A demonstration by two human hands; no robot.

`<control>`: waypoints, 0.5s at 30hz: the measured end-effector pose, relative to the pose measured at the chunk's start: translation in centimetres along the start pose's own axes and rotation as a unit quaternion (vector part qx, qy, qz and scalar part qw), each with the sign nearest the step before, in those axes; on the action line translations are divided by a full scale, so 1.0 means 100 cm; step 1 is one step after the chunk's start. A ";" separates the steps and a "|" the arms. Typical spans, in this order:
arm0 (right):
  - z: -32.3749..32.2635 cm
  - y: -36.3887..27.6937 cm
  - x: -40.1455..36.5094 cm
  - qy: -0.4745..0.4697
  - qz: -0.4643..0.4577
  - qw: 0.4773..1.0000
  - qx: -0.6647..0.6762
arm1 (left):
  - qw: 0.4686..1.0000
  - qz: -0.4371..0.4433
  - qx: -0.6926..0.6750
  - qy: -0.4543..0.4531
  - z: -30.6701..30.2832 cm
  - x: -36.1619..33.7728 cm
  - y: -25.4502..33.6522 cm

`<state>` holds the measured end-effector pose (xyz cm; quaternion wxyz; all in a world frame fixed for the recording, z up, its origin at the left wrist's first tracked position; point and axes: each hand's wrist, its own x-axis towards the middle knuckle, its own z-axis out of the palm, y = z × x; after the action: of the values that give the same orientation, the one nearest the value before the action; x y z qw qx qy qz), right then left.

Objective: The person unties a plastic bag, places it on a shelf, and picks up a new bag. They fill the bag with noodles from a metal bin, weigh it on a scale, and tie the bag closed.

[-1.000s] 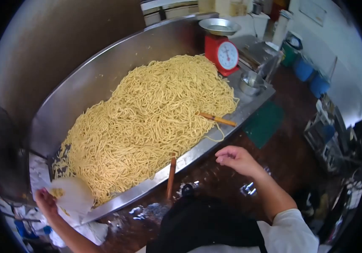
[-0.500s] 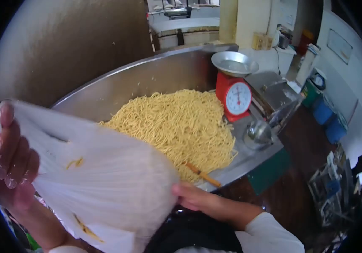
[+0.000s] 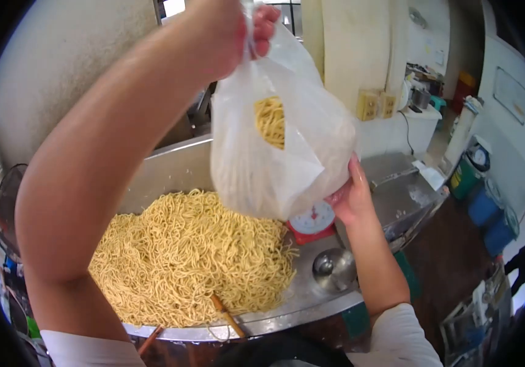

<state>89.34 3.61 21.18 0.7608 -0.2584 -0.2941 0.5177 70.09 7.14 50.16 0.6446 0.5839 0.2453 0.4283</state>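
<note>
My left hand is raised at the top, its fingers closed round the gathered neck of a translucent plastic bag. Through the bag's upper middle, yellow noodles show. My right hand rests against the bag's lower right side, fingers partly hidden behind it. The full bag hangs in front of a red scale, hiding its top and part of the dial. Below and to the left, a large heap of yellow noodles lies in a metal tray.
A metal bowl sits right of the noodles. One wooden stick leans on the tray's front edge, another is further left. Blue bins and a green bin stand on the floor at right.
My left hand has lifted the bag up and to the right, in front of the scale. My right hand has risen with it. The view has shifted, showing more of the heap's left side.
</note>
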 end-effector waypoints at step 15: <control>-0.086 -0.020 0.065 0.114 0.025 0.993 -0.014 | 0.999 -0.001 0.040 -0.029 0.042 0.146 -0.139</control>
<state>98.69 8.31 17.76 0.7727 -0.3336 -0.2058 0.4994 84.68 17.75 40.32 0.6279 0.6214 0.2439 0.4002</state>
